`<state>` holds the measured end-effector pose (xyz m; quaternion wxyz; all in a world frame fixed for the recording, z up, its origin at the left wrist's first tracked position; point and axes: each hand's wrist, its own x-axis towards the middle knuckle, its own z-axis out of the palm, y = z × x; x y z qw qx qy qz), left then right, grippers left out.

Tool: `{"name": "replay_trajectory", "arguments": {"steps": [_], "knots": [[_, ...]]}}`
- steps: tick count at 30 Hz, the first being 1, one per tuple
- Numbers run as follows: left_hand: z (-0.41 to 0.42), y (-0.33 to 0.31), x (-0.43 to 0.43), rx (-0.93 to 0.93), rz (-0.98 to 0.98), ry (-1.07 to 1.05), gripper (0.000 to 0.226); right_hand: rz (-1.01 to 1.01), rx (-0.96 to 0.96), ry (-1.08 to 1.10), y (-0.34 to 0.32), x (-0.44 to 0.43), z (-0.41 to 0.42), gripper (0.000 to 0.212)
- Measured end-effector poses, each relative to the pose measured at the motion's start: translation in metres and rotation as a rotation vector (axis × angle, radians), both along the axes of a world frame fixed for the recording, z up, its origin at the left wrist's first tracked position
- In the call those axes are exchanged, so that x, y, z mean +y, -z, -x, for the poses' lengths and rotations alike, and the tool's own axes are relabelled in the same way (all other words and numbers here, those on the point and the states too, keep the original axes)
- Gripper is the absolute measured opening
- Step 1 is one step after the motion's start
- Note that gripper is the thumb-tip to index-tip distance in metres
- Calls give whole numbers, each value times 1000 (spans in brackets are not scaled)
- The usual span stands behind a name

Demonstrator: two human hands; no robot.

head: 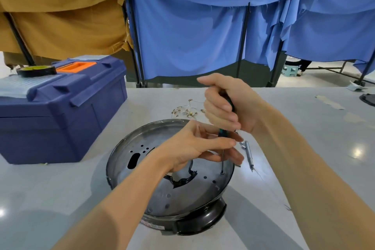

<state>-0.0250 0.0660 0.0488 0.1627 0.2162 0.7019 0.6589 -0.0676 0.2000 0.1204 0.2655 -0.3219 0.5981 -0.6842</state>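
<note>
A round metal appliance base (142, 195) lies upside down on the grey table, its plate full of holes and a torn black opening at the centre. My right hand (227, 105) grips the dark green handle of a screwdriver (222, 160) held upright. Its thin shaft runs down to a screw hole near the plate's right rim. My left hand (194, 146) hovers over the plate and pinches the screwdriver where handle meets shaft, steadying it.
A blue toolbox (60, 111) with an orange handle stands at the left, a roll of black tape (36, 70) on its lid. Small brass parts (185, 112) lie behind the base. A metal bit (249, 153) lies to its right. Blue and brown cloths hang behind.
</note>
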Motion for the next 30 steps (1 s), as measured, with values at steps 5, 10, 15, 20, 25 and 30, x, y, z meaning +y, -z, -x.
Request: {"name": "replay_trajectory", "arguments": {"steps": [5, 10, 15, 20, 25, 30], "knots": [[4, 3, 5, 21, -31, -96, 16, 158, 63, 340, 16, -16, -10, 60], [3, 0, 11, 56, -55, -73, 13, 263, 274, 939, 26, -17, -19, 69], [0, 1, 5, 52, -58, -42, 12, 215, 243, 716, 29, -16, -20, 63], [0, 0, 6, 23, 3, -44, 10, 83, -88, -15, 9, 0, 0, 66], [5, 1, 6, 43, -38, -118, 13, 170, 6, 248, 20, -17, -3, 60], [2, 0, 4, 43, -75, -90, 10, 279, 187, 641, 27, -21, -22, 63]]}}
